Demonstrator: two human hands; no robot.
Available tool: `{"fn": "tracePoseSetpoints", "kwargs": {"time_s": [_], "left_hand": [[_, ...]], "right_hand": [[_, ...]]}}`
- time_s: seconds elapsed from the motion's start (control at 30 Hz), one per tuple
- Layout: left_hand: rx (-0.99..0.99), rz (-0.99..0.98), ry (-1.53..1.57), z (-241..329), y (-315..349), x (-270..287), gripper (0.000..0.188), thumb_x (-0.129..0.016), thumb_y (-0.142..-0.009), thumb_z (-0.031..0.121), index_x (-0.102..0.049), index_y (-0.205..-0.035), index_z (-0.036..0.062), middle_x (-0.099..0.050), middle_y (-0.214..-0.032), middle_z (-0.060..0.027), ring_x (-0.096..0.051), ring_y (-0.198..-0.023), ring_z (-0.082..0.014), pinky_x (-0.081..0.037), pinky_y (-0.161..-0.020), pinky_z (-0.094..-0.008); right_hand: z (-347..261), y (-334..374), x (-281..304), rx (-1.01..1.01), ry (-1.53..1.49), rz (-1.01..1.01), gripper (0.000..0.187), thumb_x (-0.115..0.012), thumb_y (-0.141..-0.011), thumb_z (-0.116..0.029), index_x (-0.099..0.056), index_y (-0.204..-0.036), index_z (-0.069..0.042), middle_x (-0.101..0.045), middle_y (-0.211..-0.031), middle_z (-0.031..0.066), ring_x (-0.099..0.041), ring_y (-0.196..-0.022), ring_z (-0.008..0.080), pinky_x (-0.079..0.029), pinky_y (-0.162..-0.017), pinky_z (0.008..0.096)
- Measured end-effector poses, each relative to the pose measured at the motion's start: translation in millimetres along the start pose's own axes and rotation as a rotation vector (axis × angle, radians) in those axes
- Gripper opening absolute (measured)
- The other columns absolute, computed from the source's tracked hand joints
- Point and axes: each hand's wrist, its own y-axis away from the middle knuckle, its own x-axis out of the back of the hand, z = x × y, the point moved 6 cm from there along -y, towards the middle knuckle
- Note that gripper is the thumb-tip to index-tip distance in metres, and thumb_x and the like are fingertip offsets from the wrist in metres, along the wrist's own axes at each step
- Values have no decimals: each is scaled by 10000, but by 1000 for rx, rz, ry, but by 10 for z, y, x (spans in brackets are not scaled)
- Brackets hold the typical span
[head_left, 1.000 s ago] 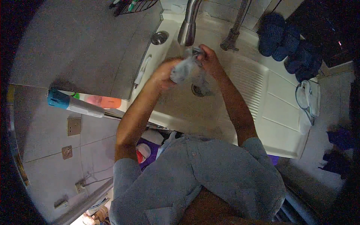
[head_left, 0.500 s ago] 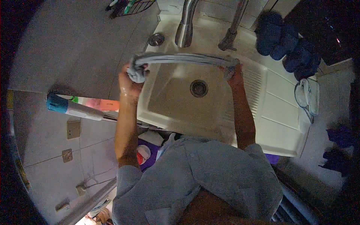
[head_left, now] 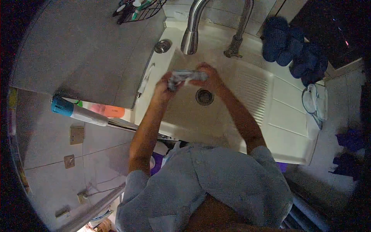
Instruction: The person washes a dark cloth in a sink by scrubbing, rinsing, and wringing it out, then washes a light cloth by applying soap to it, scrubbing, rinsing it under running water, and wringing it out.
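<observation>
A grey cloth [head_left: 184, 74], bunched and blurred by motion, is held between my two hands over the basin of the white sink [head_left: 293, 145]. My left hand [head_left: 165, 86] is closed round its left end. At the other end, my right hand [head_left: 209, 76] grips it, fingers wrapped over the fabric. Just beyond my hands hangs the steel spout of a tap [head_left: 189, 40]. The round drain [head_left: 205, 96] shows below my right hand.
A second tap [head_left: 234, 45] rises behind the sink. Dark blue slippers [head_left: 284, 40] lie at the back right, and white slippers [head_left: 316, 101] by the sink's right edge. Left are a wire basket [head_left: 148, 14], a metal cap [head_left: 162, 46] and a blue-topped white bottle [head_left: 79, 112].
My hands have come together from far apart. The cloth, stretched long between them before, is now gathered short. My left hand moved right and my right hand moved left.
</observation>
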Motion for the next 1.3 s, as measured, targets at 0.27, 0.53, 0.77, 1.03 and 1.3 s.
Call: {"fn": "tracePoseSetpoints", "kwargs": {"time_s": [0.27, 0.53, 0.77, 1.03, 1.3], "left_hand": [[119, -198, 132, -495, -158, -300, 197, -350, -780, 246, -433, -829, 75, -462, -707, -56, -446, -604, -171, -384, -532, -290], [230, -277, 197, -667, -340, -179, 252, -313, -796, 256, -442, -714, 56, -451, -575, -34, -437, -460, -135, -368, -381, -254], [10, -223, -21, -690, -868, 562, 233, -343, -775, 141, -415, -942, -3, -492, -817, -88, -492, -719, -194, -430, -606, -310], [178, -18, -45, -372, -466, -85, 170, -394, -753, 222, -430, -685, 70, -476, -589, -39, -466, -463, -133, -344, -316, -204], [344, -155, 113, -425, -752, -125, 189, -373, -752, 242, -452, -704, 77, -478, -560, -35, -423, -429, -123, -318, -307, -185]], "right_hand": [[156, -77, -124, -83, -402, 409, 191, -603, -600, -122, -476, -712, -34, -498, -683, 64, -495, -636, 173, -394, -574, 290], [8, 119, -294, 141, -319, 712, 114, -533, -642, -108, -445, -681, -48, -481, -645, 56, -461, -597, 130, -385, -551, 261], [-312, 201, -322, 473, -312, 660, 129, -519, -688, -137, -434, -694, -40, -486, -706, 41, -442, -651, 96, -375, -573, 239], [1489, 10, -286, -525, -302, 324, 289, -586, -642, -279, -463, -749, -40, -504, -818, 92, -483, -773, 181, -378, -659, 317], [1747, -192, 240, -127, -1976, -306, 407, -426, -672, -396, -475, -747, 1, -504, -690, 103, -477, -670, 212, -368, -590, 356]]}}
